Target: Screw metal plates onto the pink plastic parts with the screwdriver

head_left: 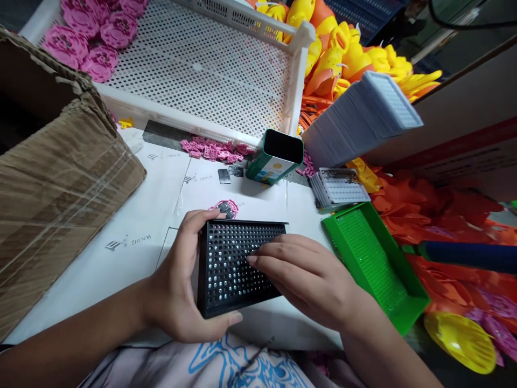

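Note:
My left hand (181,288) grips a black rectangular tray (204,280) by its left side, fingers behind the far edge and thumb along the near edge. The tray is tilted and full of small round holes; shiny metal pieces, like screw heads, sit in many of them. My right hand (313,272) lies over the tray's right part, fingers stretched out and fingertips on the holes. Its thumb is hidden. Just beyond the tray, a round pink piece with a dark centre (227,208) rests on the table, partly covered by my left fingers.
A green tray (329,222) lies at the right, near stacked white cards (343,188). Behind stand a green tin (258,173), pink pieces (214,149) and a white perforated crate (202,81). A cardboard box (72,188) blocks the left. A blue-handled tool (468,255) juts in from the right.

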`<state>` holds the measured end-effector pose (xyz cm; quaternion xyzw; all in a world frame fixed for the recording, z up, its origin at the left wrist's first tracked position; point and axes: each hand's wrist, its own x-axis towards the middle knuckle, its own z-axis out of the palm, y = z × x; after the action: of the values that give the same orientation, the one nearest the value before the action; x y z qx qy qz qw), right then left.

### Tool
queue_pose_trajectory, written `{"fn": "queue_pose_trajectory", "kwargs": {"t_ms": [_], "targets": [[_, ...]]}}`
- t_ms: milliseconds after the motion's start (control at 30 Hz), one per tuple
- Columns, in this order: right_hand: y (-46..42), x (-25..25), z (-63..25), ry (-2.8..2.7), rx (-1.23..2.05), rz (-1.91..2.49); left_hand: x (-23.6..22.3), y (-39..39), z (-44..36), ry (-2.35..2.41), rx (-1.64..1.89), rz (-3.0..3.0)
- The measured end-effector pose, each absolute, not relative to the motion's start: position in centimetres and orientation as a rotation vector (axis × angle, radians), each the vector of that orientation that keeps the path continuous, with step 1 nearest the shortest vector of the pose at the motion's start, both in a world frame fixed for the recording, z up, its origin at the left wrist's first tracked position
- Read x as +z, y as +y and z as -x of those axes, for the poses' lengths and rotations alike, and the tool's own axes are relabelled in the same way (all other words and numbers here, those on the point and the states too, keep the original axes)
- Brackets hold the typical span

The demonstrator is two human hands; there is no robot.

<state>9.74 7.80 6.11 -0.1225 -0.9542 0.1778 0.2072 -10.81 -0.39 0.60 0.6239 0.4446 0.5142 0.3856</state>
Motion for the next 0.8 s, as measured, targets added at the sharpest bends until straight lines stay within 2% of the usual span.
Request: {"fn": "queue_pose_trajectory", "kwargs": {"t_ms": [267,567,733,800], "targets": [[8.0,6.3,-9.8,-2.697,0.455,0.319,0.6,-0.5,10.9,1.131,1.301,-1.592],[7.8,6.1,-10.6,-2.59,0.607,0.443,0.6,-0.4,10.8,1.121,1.329,-1.578],[7.6,6.2,-11.7,-2.516,0.391,0.601,0.8,-0.4,10.9,1.098,1.36,-1.553],[7.6,5.8,-12.4,-2.437,0.406,0.74,0.8,-0.3,11.0,1.094,1.388,-1.553]]}}
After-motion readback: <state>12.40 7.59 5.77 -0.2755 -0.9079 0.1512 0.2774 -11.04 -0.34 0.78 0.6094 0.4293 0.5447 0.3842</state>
